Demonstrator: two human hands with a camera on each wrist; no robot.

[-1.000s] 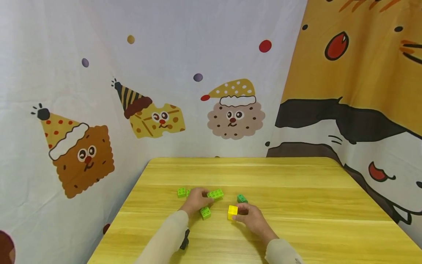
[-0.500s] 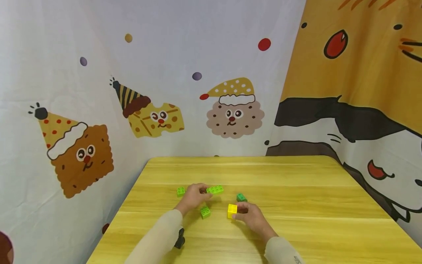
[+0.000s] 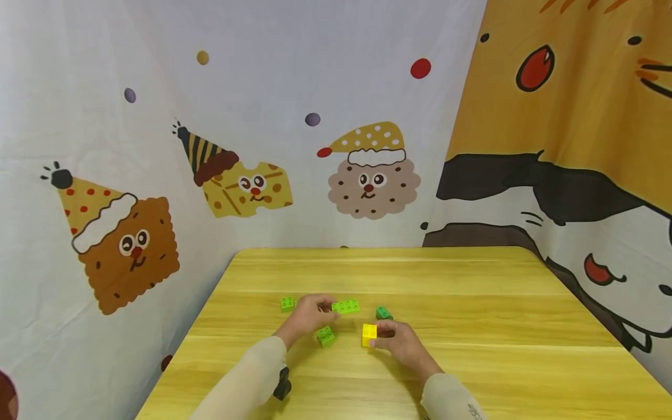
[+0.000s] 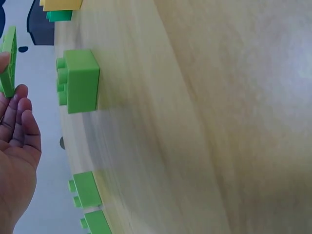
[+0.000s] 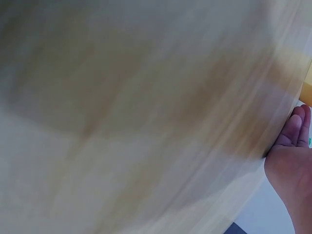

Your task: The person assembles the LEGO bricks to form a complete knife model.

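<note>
Gripping long green block (image 3: 345, 306) in left hand (image 3: 310, 315), thumb and fingers at its left end, studs roughly up; holding it clear of the worktop (image 3: 499, 350), nearer left edge than right. Pinching yellow block (image 3: 369, 335) in right hand (image 3: 406, 347), thumb and finger at its right side, closer to near edge than the long one. Cannot tell whether resting on the worktop or just above.

Judging by look: likely hard plastic, light, stiff, hardly fragile, a little slick on flat faces. Best taken by opposite side walls below the studs, keeping fingers off top and underside. Expect some tipping of the long one if held by one end only.

Further out: noting dark green block (image 3: 383, 313) just beyond right hand, toward far edge; also small green block (image 3: 325, 336) between the hands, toward near edge. Counting two more toward left edge: outer green block (image 3: 287, 304) and inner green block (image 4: 87, 189), mostly hidden behind left hand in head view, plain in left wrist view. Behind far edge, seeing printed cloth (image 3: 262, 58)
</note>
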